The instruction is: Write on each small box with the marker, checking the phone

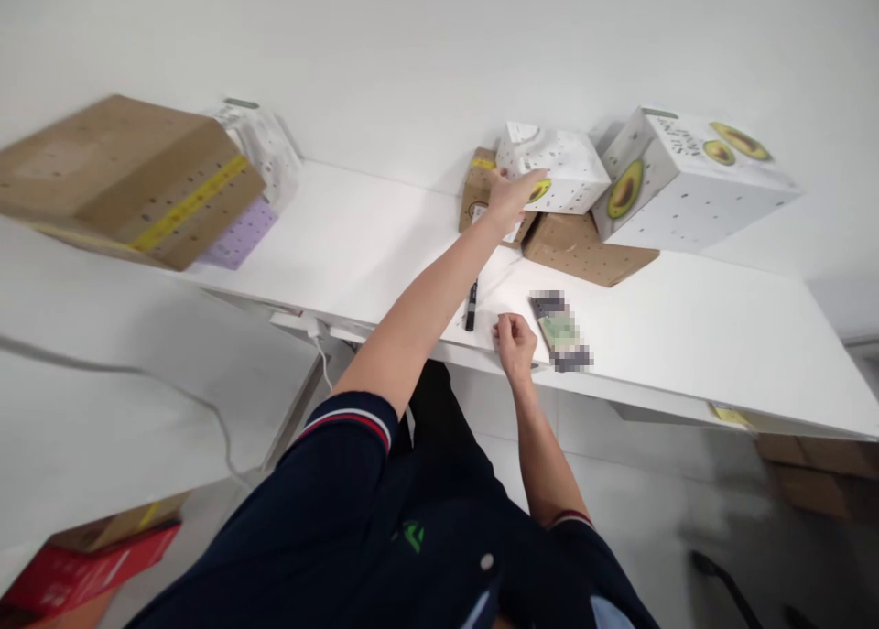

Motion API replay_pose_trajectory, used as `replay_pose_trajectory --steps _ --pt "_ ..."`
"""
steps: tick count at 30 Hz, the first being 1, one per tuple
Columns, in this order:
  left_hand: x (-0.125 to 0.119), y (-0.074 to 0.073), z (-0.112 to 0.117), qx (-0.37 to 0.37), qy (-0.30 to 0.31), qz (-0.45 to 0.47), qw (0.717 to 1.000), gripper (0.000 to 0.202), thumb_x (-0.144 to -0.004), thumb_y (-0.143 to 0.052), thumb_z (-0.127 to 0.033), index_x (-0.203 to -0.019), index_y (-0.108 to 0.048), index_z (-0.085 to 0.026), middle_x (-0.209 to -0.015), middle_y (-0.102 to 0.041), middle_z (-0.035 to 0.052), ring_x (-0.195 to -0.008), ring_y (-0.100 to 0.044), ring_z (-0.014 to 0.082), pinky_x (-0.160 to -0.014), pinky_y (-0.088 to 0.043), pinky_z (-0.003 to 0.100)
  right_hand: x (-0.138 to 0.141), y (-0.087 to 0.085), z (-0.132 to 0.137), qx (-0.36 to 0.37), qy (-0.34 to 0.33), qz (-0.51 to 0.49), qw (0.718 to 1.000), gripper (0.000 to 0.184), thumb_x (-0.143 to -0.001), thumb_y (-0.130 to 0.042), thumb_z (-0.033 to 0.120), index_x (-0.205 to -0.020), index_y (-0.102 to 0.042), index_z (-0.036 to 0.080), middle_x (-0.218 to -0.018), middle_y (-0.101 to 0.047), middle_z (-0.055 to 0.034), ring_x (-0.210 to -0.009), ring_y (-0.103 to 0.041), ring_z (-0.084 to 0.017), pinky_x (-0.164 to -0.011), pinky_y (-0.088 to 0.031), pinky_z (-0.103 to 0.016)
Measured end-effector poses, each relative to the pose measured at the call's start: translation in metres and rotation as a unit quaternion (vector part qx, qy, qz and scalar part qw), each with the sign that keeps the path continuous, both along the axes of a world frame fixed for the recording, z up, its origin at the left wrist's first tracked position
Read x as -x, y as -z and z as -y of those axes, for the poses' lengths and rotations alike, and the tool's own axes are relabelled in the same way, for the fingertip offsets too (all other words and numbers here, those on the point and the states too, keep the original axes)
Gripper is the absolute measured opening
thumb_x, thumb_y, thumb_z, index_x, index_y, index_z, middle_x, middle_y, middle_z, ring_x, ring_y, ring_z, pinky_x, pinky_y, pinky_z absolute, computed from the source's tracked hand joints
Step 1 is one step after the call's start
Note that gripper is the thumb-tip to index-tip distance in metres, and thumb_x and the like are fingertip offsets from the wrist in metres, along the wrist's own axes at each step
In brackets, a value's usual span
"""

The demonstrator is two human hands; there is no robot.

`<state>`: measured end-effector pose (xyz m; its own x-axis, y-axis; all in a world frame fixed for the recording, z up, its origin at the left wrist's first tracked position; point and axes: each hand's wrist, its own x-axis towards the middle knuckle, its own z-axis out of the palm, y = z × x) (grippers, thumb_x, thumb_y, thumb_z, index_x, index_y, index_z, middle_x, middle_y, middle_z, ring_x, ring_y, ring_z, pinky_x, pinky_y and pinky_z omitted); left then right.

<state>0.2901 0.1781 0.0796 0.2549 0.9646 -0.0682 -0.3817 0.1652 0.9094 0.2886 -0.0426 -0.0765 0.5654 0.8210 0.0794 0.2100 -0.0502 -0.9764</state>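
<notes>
- One small white avocado-print box point(573, 171) is in my left grip point(509, 199), which clasps its near left corner, the thumb along the front.
- That box sits above two brown cardboard cartons: the yellow-taped carton point(472, 194) towards its left and the low carton point(591, 249) below it. Whether its full weight rests on them, I cannot tell.
- My right grip point(516, 343) is curled closed near the front edge of the white surface point(385, 235), with nothing showing in it.
- Done, as I judge it: the small white avocado-print box is grasped and is among the cartons, near the large white avocado-print box point(728, 199).
- Not yet done: letting go of it, so I take this handling to be midway.
- The black marker point(472, 310) and a pixelated, phone-shaped item point(561, 331) lie untouched, one on either side of my right grip.
- Well apart at the left are a big brown carton point(89, 171), a purple box point(240, 235) and a white box point(267, 153); neither grip touches them.
</notes>
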Motion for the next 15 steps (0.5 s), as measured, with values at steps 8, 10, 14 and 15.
replay_pose_trajectory --steps 8,10,14,15 --pt "0.070 -0.004 0.034 0.065 -0.059 0.025 0.996 0.031 -0.084 -0.066 -0.029 -0.111 -0.051 -0.024 -0.122 -0.060 0.0052 -0.116 -0.061 0.0257 -0.098 -0.053 0.050 -0.006 0.002 0.003 0.002 -0.001 -0.001 1.000 0.038 -0.086 -0.056 0.057 -0.082 -0.063 0.020 -0.068 -0.065 0.0003 -0.062 -0.061 -0.014 -0.059 -0.050 -0.026" --pt "0.111 0.009 0.055 0.069 -0.080 0.047 0.993 0.028 -0.082 -0.065 -0.027 -0.107 -0.051 -0.023 -0.109 -0.061 0.0032 -0.102 -0.066 0.0226 -0.089 -0.057 0.046 -0.006 0.002 0.003 0.001 0.001 0.001 1.000 0.037 -0.085 -0.056 0.057 -0.082 -0.063 0.020 -0.068 -0.065 0.0006 -0.062 -0.061 -0.014 -0.059 -0.049 -0.025" --pt "0.203 0.042 0.117 0.071 -0.152 0.073 0.983 0.037 -0.072 -0.069 -0.024 -0.105 -0.052 -0.026 -0.089 -0.061 -0.0010 -0.076 -0.065 0.0157 -0.075 -0.058 0.036 -0.007 0.002 0.002 0.001 0.013 -0.002 1.000 0.035 -0.084 -0.058 0.055 -0.081 -0.063 0.020 -0.067 -0.064 0.0014 -0.060 -0.060 -0.013 -0.058 -0.048 -0.025" --pt "0.224 0.052 0.133 0.082 -0.181 0.068 0.978 0.039 -0.070 -0.071 -0.024 -0.104 -0.052 -0.027 -0.088 -0.062 -0.0018 -0.072 -0.063 0.0142 -0.073 -0.059 0.034 -0.006 0.002 0.002 0.001 0.016 -0.004 1.000 0.035 -0.083 -0.059 0.054 -0.081 -0.063 0.020 -0.067 -0.064 0.0017 -0.059 -0.060 -0.013 -0.058 -0.048 -0.025"
